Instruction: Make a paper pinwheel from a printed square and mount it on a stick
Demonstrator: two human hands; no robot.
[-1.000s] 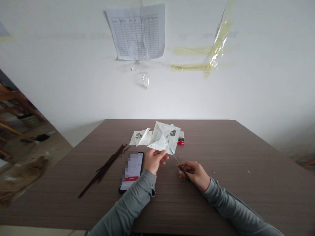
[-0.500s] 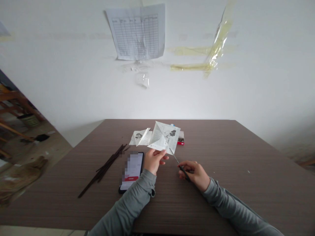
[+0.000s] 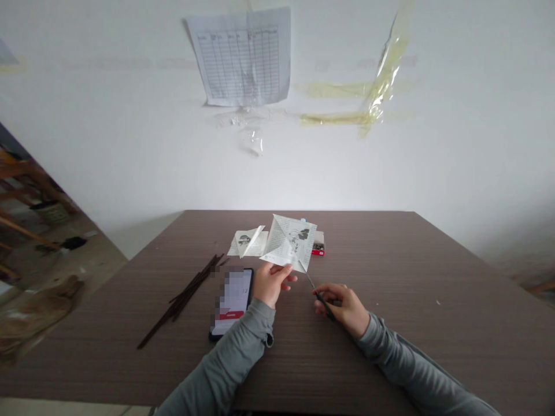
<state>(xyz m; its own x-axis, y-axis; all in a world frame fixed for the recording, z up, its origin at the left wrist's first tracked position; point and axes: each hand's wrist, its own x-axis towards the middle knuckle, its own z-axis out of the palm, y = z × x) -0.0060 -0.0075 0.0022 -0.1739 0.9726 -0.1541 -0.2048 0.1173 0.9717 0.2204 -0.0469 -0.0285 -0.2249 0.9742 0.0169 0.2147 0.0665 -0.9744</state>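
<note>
A head-worn camera looks from above the near side of the table, facing forward and down across it to the wall beyond. It is close enough that the table's near corners run out of frame, though the far edge fits whole. It sees the left hand and right hand over the table from behind. Floor shows left of the table.

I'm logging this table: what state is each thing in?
Printed paper: creased, held up
Left hand: pinching printed paper
Slim tool: tip at printed paper
Right hand: gripping slim tool
Phone: lit
Dark sticks: loosely bunched
Folded paper: set down
Red box: partly hidden
Wall sheet: taped up
</note>
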